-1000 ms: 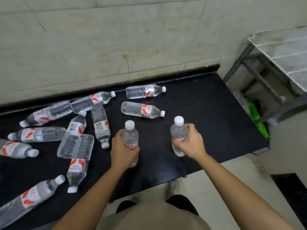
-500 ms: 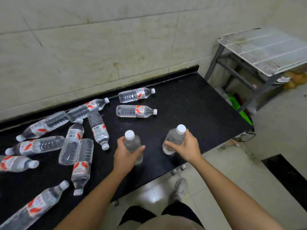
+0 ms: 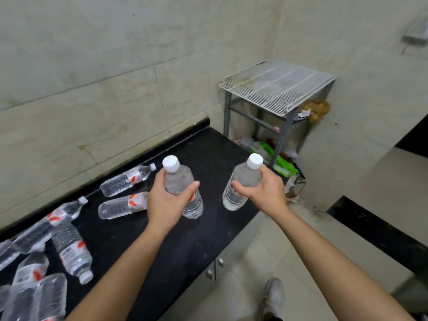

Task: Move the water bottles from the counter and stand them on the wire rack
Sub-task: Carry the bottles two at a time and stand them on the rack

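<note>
Bottles, clear with white caps, are gripped by left hand and right hand.

Arms: left forearm and right forearm, both bare up to the near edge.
Hands: left hand and right hand, both bare.
Footwear: pale grey sports shoe, scuffed, near right.
Leg: dark trouser hem over the shoe, blurred.
</note>
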Demonstrator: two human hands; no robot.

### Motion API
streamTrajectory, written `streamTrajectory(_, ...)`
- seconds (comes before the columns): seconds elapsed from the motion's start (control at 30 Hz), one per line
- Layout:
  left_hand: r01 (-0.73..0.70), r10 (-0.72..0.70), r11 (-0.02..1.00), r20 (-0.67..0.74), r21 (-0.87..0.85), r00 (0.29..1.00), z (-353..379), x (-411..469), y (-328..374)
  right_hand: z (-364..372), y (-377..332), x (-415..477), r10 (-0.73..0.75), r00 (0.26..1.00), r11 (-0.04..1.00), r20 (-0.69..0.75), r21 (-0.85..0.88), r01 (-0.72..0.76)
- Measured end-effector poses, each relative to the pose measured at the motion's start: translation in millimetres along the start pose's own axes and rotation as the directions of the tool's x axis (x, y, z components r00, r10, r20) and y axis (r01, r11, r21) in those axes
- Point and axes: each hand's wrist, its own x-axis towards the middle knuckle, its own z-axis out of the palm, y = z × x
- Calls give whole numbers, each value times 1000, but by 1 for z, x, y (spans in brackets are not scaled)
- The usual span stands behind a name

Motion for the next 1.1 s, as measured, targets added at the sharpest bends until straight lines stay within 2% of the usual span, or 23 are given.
streamTrajectory(0.17, -121, 119, 992, -35, -39, 992, 94, 33, 63, -67, 37, 74, 70, 980, 991, -189, 128, -46)
streamTrajectory(0.27, -150, 146, 986, -59, -70, 988, 159, 57, 97, -112, 68, 121, 78, 973, 983, -217, 181, -38)
streamTrajectory(0.4, -200, 195, 975, -60, -101, 979, 239, 86, 144, -177, 103, 182, 5, 970, 985, -242, 170, 38)
streamTrajectory(0.57, -249, 242, 961, -70, -121, 968, 301, 119, 197, -241, 123, 249, 7, 950, 980, -311, 190, 55)
streamTrajectory(0.83, -310, 294, 942, -130, -128, 947, 365, 191, 232, -269, 138, 343, 51, 910, 912, -412, 391, 126)
streamTrajectory(1.0, -285, 260, 949, -177, -137, 949, 403, 262, 226, -267, 147, 421, 8, 915, 906, -404, 389, 164)
streamTrajectory(1.1, -264, 237, 956, -192, -130, 952, 428, 311, 223, -264, 145, 481, -50, 940, 933, -338, 320, 165)
